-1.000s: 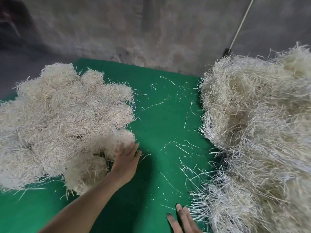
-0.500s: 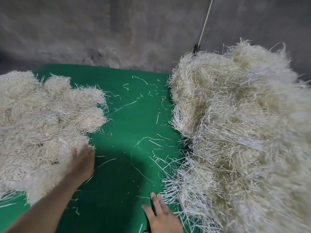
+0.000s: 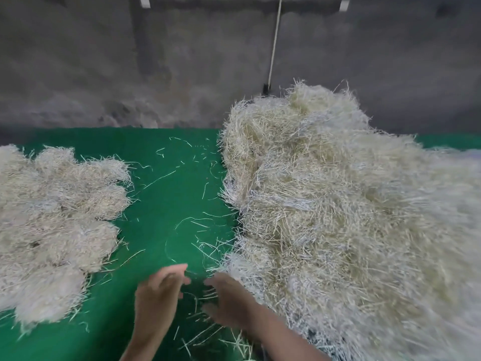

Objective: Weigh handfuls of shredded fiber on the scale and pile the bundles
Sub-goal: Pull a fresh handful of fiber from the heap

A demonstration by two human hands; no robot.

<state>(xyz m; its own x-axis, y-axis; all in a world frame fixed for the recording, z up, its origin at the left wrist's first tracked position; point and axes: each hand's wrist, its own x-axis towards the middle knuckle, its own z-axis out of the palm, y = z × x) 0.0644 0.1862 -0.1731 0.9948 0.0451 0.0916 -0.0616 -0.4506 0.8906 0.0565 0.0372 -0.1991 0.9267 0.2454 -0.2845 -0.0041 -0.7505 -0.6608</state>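
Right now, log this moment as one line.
left hand: empty, over green mat | right hand: empty, beside loose fiber heap | bundle pile: mat's left | scale: not in view

Fiber heap (image 3: 364, 230) beyond right edge

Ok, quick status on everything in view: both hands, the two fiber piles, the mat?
bundle pile: lying left, untouched.
loose heap: tall, on the right.
left hand: fingers loosely curved, holding nothing.
right hand: loosely curved, empty, beside loose heap.
green mat: strewn with stray strands.
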